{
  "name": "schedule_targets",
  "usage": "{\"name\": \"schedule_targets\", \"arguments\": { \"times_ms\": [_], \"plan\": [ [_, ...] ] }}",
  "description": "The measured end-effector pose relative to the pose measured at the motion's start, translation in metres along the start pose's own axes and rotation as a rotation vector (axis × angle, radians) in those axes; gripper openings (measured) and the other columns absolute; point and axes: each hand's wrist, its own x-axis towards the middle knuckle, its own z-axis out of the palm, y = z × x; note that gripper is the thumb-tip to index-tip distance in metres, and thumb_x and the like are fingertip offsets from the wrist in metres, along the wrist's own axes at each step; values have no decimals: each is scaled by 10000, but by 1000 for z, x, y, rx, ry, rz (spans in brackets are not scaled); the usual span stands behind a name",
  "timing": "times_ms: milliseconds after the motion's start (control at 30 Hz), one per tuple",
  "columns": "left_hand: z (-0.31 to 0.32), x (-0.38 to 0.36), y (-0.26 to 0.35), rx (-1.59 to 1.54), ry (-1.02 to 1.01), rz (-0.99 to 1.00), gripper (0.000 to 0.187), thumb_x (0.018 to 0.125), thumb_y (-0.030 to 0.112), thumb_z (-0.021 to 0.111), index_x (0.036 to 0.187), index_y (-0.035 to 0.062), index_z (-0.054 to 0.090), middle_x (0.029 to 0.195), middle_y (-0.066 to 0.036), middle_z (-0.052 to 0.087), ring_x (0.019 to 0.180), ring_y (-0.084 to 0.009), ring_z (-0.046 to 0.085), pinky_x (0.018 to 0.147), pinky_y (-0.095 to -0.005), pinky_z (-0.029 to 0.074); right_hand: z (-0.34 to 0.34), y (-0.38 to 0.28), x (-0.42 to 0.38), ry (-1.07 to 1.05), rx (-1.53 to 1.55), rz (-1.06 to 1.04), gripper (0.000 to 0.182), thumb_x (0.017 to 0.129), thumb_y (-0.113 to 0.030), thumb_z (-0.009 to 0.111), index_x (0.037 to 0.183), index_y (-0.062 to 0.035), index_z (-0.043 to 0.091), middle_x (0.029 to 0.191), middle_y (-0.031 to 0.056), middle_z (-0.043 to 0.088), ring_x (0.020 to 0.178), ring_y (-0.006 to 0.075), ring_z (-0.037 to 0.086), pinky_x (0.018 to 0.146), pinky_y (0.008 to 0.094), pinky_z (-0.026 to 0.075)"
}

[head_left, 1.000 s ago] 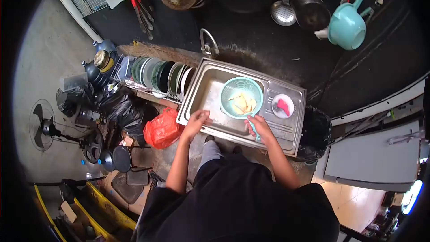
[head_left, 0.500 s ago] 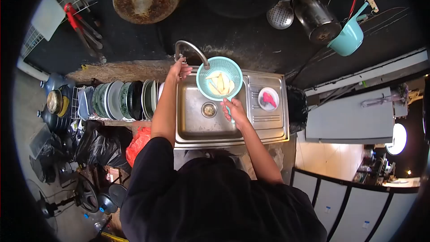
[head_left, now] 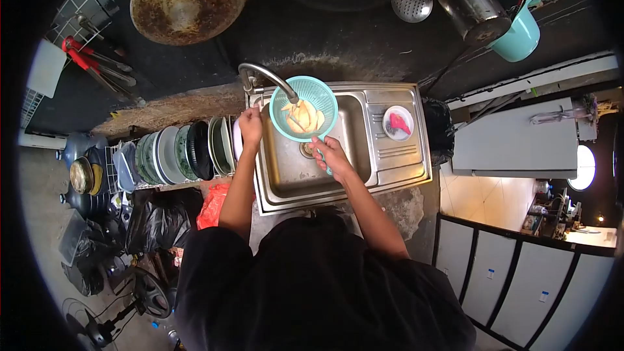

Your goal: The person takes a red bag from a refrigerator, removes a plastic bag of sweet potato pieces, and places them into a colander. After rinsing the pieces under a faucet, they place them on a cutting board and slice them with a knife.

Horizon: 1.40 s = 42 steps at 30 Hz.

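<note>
My right hand [head_left: 330,155] grips the handle of the teal colander [head_left: 303,108] of yellow pieces, held over the sink [head_left: 390,169] just under the faucet [head_left: 268,78] spout. My left hand [head_left: 250,123] rests at the sink's left rim near the faucet base; I cannot tell whether it grips anything.

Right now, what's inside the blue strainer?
The strainer holds pale yellow cut pieces, under the tap. The right hand covers its handle. The pile's bottom is hidden.
</note>
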Motion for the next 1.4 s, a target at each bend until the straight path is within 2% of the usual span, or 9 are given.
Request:
{"name": "schedule_targets", "arguments": {
  "times_ms": [267, 467, 800, 933, 1133, 1200, 1267, 1333, 1400],
  "plan": [
    [-16, -49, 49, -232, 200, 19, 416, 992, 294, 500, 628, 102, 439, 578, 71, 360, 550, -41, 289, 496, -250, 226, 11, 17, 16, 28, -58, 16, 322, 976, -339, 523, 861, -38, 529, 586, -37, 420, 417, 40, 333, 357, 212, 272],
    [-14, -69, 94, -165, 310, 272, 396, 977, 229, 527, 630, 75, 416, 585, 75, 337, 557, -38, 262, 502, -251, 212, 19, 29, 22, 76, -68, 10, 324, 982, -346, 510, 824, -63, 519, 581, -46, 419, 402, 36, 328, 355, 206, 274],
    [-6, -65, 80, -163, 187, 317, 183, 942, 147, 569, 822, 9, 579, 645, 48, 492, 580, -28, 408, 515, -211, 325, 26, 33, 19, 95, 56, 8, 347, 979, -359, 514, 826, -48, 508, 574, -26, 408, 394, 55, 316, 356, 219, 258],
    [-11, -67, 65, -22, 219, 330, 161, 946, 172, 564, 948, 16, 601, 797, -8, 588, 726, -74, 503, 666, -232, 416, 26, 43, 16, 184, 206, 13, 339, 981, -359, 509, 822, -59, 509, 569, -27, 399, 393, 56, 307, 354, 219, 256],
    [-11, -73, 43, -36, -18, 125, 317, 985, 278, 497, 1187, 45, 568, 973, -31, 617, 789, -107, 545, 647, -241, 449, 23, 45, 10, 121, 109, 60, 341, 988, -363, 490, 830, -61, 507, 554, -26, 389, 384, 55, 296, 344, 222, 240],
    [-8, -83, 54, -152, -47, -24, 340, 977, 262, 513, 1170, -10, 581, 961, -77, 625, 890, -142, 567, 817, -284, 454, 19, 50, 14, 157, 130, 32, 340, 988, -362, 490, 831, -61, 504, 554, -25, 390, 373, 59, 285, 340, 226, 236],
    [-8, -85, 38, -167, -78, -21, 371, 982, 279, 502, 1205, -12, 562, 992, -85, 621, 890, -148, 568, 820, -292, 456, 19, 52, 14, 177, 246, 69, 343, 988, -370, 488, 823, -68, 501, 547, -29, 381, 367, 60, 273, 340, 228, 230],
    [-9, -81, 22, -58, -98, 14, 401, 984, 349, 499, 1224, 31, 542, 1032, -57, 613, 807, -106, 545, 636, -250, 464, 12, 52, 14, 46, 151, 130, 351, 987, -383, 484, 820, -75, 498, 540, -34, 370, 369, 57, 274, 342, 226, 230],
    [-7, -88, 26, -82, -110, -42, 433, 981, 384, 491, 1227, 31, 539, 1034, -55, 620, 812, -108, 555, 645, -257, 455, 9, 57, 20, 177, 193, 27, 372, 976, -415, 493, 818, -79, 507, 539, -24, 393, 370, 62, 307, 331, 237, 252]
  ]
}}
